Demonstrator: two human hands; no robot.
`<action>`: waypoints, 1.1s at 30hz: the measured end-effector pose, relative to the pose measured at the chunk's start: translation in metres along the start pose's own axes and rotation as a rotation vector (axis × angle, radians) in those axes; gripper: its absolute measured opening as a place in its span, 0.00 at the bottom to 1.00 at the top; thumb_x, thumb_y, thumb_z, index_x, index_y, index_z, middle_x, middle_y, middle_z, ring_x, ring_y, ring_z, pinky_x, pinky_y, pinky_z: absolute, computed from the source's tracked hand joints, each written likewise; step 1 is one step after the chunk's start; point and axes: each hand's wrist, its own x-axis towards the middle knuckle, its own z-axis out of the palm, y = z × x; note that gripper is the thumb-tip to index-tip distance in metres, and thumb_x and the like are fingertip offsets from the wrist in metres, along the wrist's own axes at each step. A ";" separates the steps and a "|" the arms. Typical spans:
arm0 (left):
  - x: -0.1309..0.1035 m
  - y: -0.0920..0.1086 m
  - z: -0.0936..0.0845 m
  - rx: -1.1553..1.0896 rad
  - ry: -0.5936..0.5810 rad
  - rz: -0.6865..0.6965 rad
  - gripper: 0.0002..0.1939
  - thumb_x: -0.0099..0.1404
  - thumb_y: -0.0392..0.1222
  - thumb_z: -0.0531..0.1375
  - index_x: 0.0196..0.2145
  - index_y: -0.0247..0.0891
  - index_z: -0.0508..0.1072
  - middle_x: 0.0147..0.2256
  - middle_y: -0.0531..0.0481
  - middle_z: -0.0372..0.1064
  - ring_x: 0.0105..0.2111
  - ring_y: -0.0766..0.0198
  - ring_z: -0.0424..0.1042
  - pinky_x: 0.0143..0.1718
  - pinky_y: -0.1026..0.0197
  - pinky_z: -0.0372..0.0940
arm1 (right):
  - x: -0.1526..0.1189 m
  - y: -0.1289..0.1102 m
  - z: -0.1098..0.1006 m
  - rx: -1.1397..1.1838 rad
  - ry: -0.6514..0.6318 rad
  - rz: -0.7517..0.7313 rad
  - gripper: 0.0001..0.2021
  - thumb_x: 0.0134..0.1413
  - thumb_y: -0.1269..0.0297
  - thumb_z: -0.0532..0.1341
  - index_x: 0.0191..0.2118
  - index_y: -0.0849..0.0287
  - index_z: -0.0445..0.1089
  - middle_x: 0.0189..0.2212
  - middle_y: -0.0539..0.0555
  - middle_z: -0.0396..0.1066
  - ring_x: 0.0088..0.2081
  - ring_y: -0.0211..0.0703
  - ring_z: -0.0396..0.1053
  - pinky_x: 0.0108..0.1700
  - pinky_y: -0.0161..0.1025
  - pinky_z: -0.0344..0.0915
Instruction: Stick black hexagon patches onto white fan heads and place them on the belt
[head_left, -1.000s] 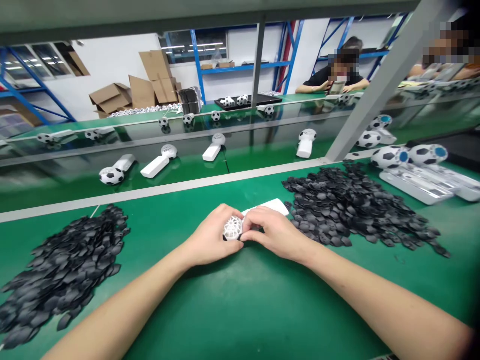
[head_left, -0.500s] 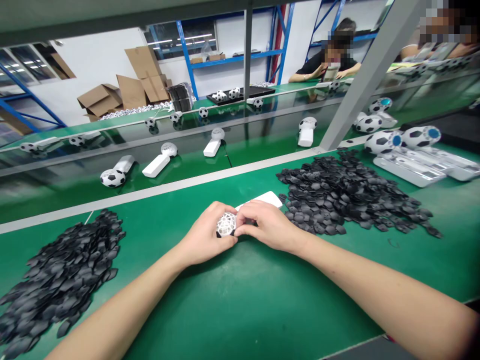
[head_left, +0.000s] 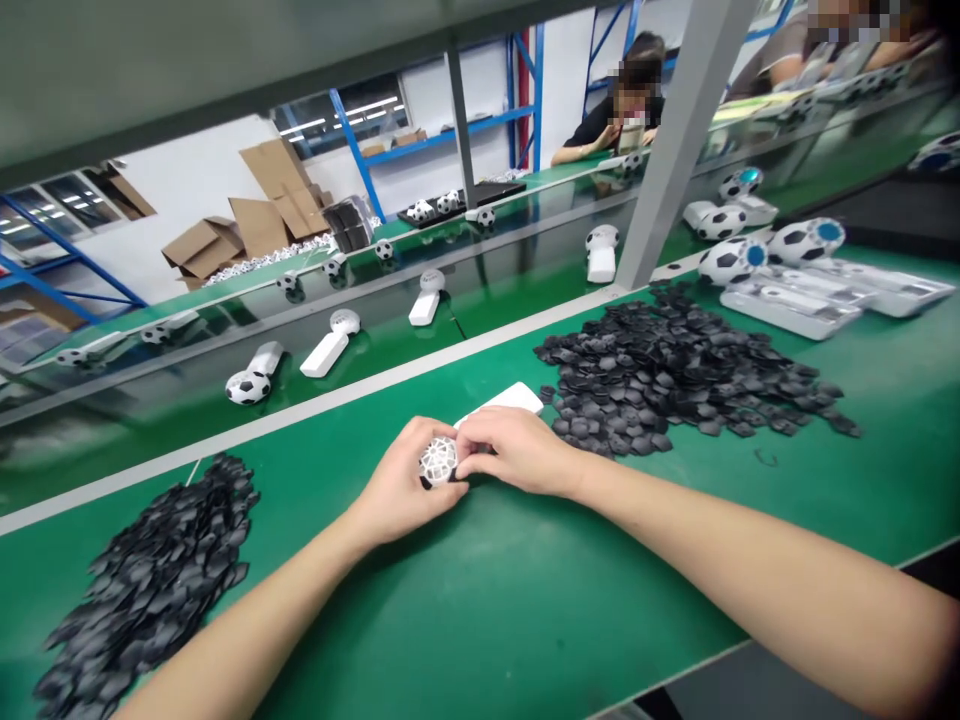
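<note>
Low on the left of the grip, a heap of black pieces [head_left: 154, 590] lies loose on the green table [head_left: 480, 620]. Beyond it, at the back, stand open cardboard boxes [head_left: 206, 248], flaps up; I can't see what they hold. Nearer, in a row beyond the grip, white gadgets [head_left: 251, 387] with round heads sit spaced along the green belt [head_left: 390, 345].

The left hand [head_left: 401, 487] is curled round a small white lattice ball [head_left: 438, 461], holding it just above the table, with black patches at its lower edge. Far behind the ball, a shallow black tray [head_left: 495, 194] carries a couple of soccer-patterned balls [head_left: 435, 207].

The right hand [head_left: 517, 447] has its thumb and fingers bent in at the ball's right side; whether they pinch a piece I can't tell. A white handle [head_left: 517, 396] sticks out behind that hand, its near end hidden.

Right of the grip spreads another black heap [head_left: 667, 375], also loose on the table, and beyond it lie white-handled soccer-ball gadgets [head_left: 795, 310], beside what looks like a dark tray [head_left: 885, 222].
</note>
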 end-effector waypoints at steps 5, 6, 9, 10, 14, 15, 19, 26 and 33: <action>0.001 -0.002 0.006 -0.039 0.066 -0.039 0.17 0.49 0.33 0.59 0.39 0.38 0.66 0.38 0.49 0.62 0.39 0.61 0.65 0.41 0.59 0.60 | 0.002 0.001 0.000 0.013 0.016 0.019 0.04 0.48 0.68 0.63 0.27 0.59 0.68 0.27 0.48 0.70 0.33 0.39 0.65 0.36 0.34 0.57; 0.002 -0.003 0.005 -0.062 0.060 -0.046 0.17 0.49 0.33 0.60 0.39 0.38 0.66 0.38 0.49 0.62 0.39 0.61 0.65 0.41 0.59 0.60 | 0.002 0.001 0.001 0.013 0.025 0.016 0.04 0.48 0.68 0.63 0.27 0.59 0.68 0.27 0.48 0.70 0.33 0.39 0.65 0.36 0.34 0.57; 0.003 -0.008 0.000 -0.132 0.011 -0.059 0.18 0.49 0.35 0.61 0.40 0.39 0.66 0.40 0.49 0.62 0.41 0.60 0.64 0.44 0.58 0.59 | 0.002 0.002 0.005 0.018 0.057 0.000 0.04 0.48 0.67 0.63 0.27 0.58 0.68 0.27 0.47 0.70 0.33 0.39 0.65 0.37 0.35 0.56; 0.003 -0.009 -0.001 -0.144 -0.005 -0.061 0.18 0.50 0.35 0.61 0.40 0.40 0.65 0.40 0.49 0.62 0.41 0.60 0.64 0.44 0.58 0.59 | 0.002 0.001 0.005 0.020 0.064 -0.001 0.04 0.48 0.68 0.63 0.27 0.58 0.68 0.27 0.47 0.70 0.33 0.38 0.65 0.37 0.35 0.56; 0.003 -0.007 -0.004 -0.109 -0.021 -0.059 0.18 0.51 0.36 0.60 0.41 0.41 0.65 0.40 0.50 0.62 0.41 0.60 0.64 0.43 0.57 0.60 | 0.002 0.000 0.004 0.021 0.054 0.033 0.03 0.48 0.68 0.63 0.27 0.59 0.68 0.27 0.47 0.70 0.33 0.38 0.64 0.37 0.34 0.56; 0.003 -0.006 -0.004 -0.097 -0.019 -0.063 0.17 0.51 0.35 0.60 0.41 0.40 0.65 0.39 0.50 0.62 0.40 0.60 0.64 0.43 0.57 0.60 | 0.003 -0.001 0.003 0.019 0.043 0.045 0.03 0.48 0.68 0.63 0.27 0.59 0.68 0.27 0.47 0.70 0.33 0.38 0.64 0.36 0.34 0.56; 0.003 -0.008 -0.005 -0.136 -0.034 -0.100 0.17 0.51 0.36 0.60 0.40 0.40 0.65 0.39 0.50 0.62 0.40 0.60 0.64 0.44 0.56 0.60 | 0.011 0.001 -0.001 0.008 -0.029 0.017 0.03 0.48 0.68 0.63 0.27 0.58 0.68 0.27 0.47 0.69 0.31 0.37 0.64 0.32 0.32 0.56; 0.002 -0.018 -0.002 -0.216 0.009 -0.077 0.19 0.50 0.34 0.61 0.41 0.40 0.64 0.41 0.49 0.62 0.43 0.59 0.64 0.46 0.56 0.59 | 0.014 0.019 0.000 0.055 -0.029 -0.269 0.06 0.55 0.66 0.58 0.31 0.60 0.70 0.28 0.51 0.69 0.33 0.38 0.65 0.38 0.35 0.59; 0.005 -0.012 -0.004 -0.232 -0.011 -0.109 0.20 0.48 0.31 0.59 0.40 0.40 0.63 0.41 0.50 0.61 0.42 0.60 0.64 0.45 0.58 0.59 | 0.017 0.010 -0.006 0.151 -0.081 -0.101 0.02 0.50 0.69 0.62 0.28 0.59 0.70 0.26 0.49 0.69 0.31 0.37 0.65 0.35 0.34 0.58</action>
